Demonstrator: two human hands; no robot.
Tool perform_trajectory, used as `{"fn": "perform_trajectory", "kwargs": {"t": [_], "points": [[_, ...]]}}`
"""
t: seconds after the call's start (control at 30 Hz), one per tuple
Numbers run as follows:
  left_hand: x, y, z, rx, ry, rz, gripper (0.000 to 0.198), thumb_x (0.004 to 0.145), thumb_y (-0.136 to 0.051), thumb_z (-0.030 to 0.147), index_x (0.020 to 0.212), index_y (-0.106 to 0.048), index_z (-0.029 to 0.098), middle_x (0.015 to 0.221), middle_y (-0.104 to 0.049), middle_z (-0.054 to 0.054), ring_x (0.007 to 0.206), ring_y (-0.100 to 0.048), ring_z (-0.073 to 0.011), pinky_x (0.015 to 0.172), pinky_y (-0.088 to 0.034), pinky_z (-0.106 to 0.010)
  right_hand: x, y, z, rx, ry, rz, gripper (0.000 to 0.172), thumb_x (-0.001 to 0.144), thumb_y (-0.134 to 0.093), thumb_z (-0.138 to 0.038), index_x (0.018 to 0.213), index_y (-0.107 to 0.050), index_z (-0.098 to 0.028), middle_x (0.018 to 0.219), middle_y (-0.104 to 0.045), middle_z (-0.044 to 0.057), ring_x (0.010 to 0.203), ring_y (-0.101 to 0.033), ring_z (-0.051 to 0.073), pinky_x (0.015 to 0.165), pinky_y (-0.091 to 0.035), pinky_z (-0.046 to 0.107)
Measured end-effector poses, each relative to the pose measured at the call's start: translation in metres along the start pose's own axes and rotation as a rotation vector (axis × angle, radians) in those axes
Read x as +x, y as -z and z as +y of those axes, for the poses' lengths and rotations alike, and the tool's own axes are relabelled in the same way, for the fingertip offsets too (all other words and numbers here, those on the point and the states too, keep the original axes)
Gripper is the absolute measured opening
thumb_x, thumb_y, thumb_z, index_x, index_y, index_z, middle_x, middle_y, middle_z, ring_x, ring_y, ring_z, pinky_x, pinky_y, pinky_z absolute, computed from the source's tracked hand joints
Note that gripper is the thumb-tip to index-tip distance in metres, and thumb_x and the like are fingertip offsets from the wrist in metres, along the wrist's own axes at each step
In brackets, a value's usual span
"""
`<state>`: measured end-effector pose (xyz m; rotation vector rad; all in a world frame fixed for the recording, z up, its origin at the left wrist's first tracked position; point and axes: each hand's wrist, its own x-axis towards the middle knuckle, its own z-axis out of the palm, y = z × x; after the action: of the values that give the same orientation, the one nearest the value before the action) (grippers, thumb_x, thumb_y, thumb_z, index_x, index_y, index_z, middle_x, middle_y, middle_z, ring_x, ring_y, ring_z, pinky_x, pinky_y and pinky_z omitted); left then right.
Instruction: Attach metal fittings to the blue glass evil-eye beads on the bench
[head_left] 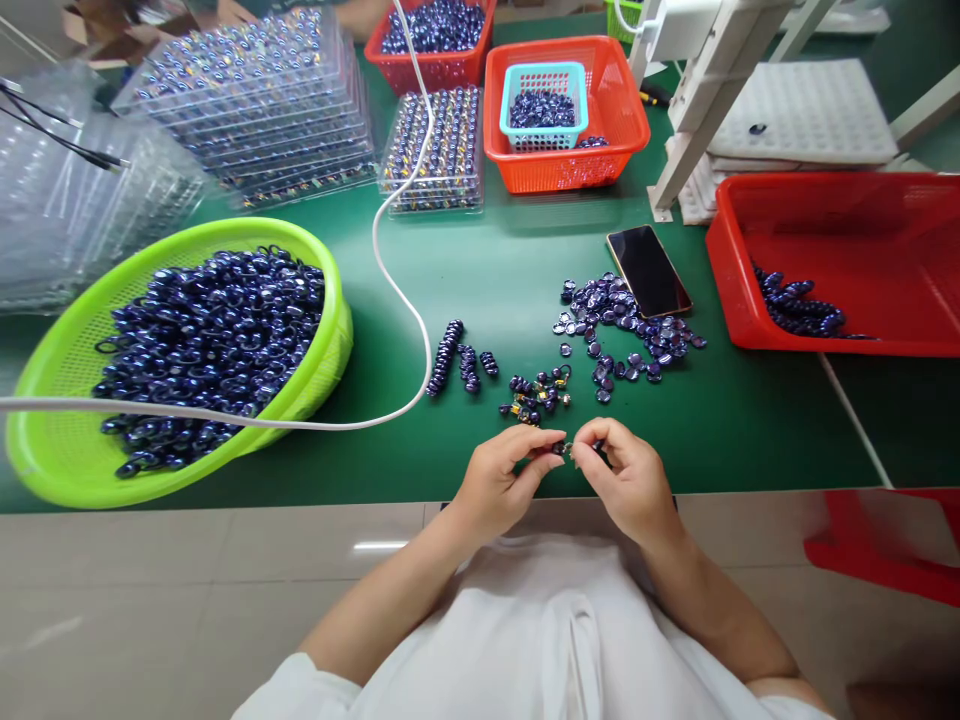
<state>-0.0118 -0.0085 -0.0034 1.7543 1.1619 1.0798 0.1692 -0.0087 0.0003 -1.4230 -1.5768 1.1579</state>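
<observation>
My left hand (504,474) pinches a small dark shiny part (559,449) between thumb and fingertips at the table's front edge. Facing it, my right hand (628,474) is closed too, its fingertips meeting at the same spot; what they grip is too small to name. Just beyond my hands lies a loose group of dark pieces with gold-coloured bits (536,395). Left of these, short rows of dark ring-shaped parts (445,358) lie on the green table (360,450). Many dark flat round caps (611,305) are scattered to the right, beside a phone (649,270).
A green basket (334,340) full of dark ringed parts stands left, with a white cable (409,300) crossing it. Stacked clear trays (255,110) and red baskets (517,178) line the back. A metal post (694,110) and red bin (847,345) stand right.
</observation>
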Motion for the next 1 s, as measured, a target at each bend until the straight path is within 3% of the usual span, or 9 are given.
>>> {"fn": "perform_trajectory", "kwargs": {"t": [0.27, 0.5, 0.83, 1.0], "points": [[0.001, 0.002, 0.0, -0.044, 0.017, -0.005, 0.017, 0.09, -0.067, 0.024, 0.104, -0.075, 0.02, 0.08, -0.074, -0.005, 0.07, -0.068, -0.0152, 0.066, -0.055, -0.025, 0.002, 0.001, -0.007, 0.034, -0.003, -0.053, 0.014, 0.091, -0.055, -0.029, 0.08, -0.059, -0.022, 0.076, -0.064, 0.001, 0.07, -0.058, 0.015, 0.061, -0.045, 0.025], [0.0, 0.004, -0.002, -0.057, 0.006, -0.052, 0.019, 0.09, -0.066, 0.019, 0.106, -0.076, 0.02, 0.086, -0.077, -0.007, 0.075, -0.071, -0.0165, 0.07, -0.057, -0.026, 0.004, 0.003, -0.009, 0.006, -0.063, -0.117, 0.011, 0.09, -0.056, -0.026, 0.08, -0.059, -0.021, 0.071, -0.06, -0.001, 0.065, -0.056, 0.013, 0.058, -0.042, 0.024], [-0.003, -0.001, -0.003, -0.077, -0.092, -0.016, 0.027, 0.09, -0.064, 0.013, 0.115, -0.073, 0.02, 0.084, -0.075, -0.006, 0.074, -0.068, -0.0148, 0.068, -0.054, -0.025, 0.006, 0.005, -0.007, 0.086, -0.148, -0.155, 0.016, 0.088, -0.06, -0.031, 0.078, -0.053, -0.022, 0.071, -0.058, -0.002, 0.065, -0.056, 0.013, 0.059, -0.044, 0.024], [-0.005, -0.002, 0.001, -0.102, -0.026, 0.01, 0.027, 0.089, -0.064, 0.012, 0.114, -0.073, 0.017, 0.082, -0.071, -0.007, 0.074, -0.065, -0.0146, 0.068, -0.053, -0.025, 0.012, 0.007, -0.014, 0.008, -0.131, -0.172, 0.019, 0.087, -0.061, -0.031, 0.075, -0.05, -0.022, 0.066, -0.055, -0.004, 0.06, -0.052, 0.012, 0.056, -0.041, 0.023]]}}
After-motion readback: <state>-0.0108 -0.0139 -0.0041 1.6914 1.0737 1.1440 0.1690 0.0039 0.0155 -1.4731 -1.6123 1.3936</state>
